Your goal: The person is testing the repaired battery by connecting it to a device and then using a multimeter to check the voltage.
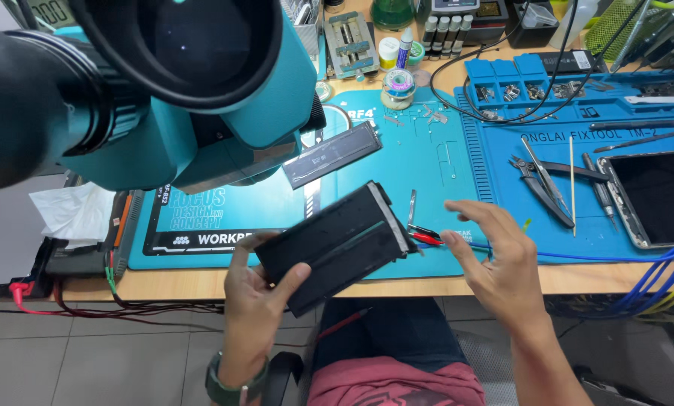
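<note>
Black flat panel (pixel 337 244), long axis rising rightward, pinched by left hand (pixel 258 289); right hand (pixel 495 256) spread beside it.

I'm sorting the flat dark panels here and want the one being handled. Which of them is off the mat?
The black panel gripped by the left hand, tilted above the desk edge. The narrower strip and the tablet lie flat on the mats.

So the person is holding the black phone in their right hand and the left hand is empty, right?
Not quite. The head view shows the black phone held in the left hand. It is the right hand that is empty, open beside the phone.
</note>
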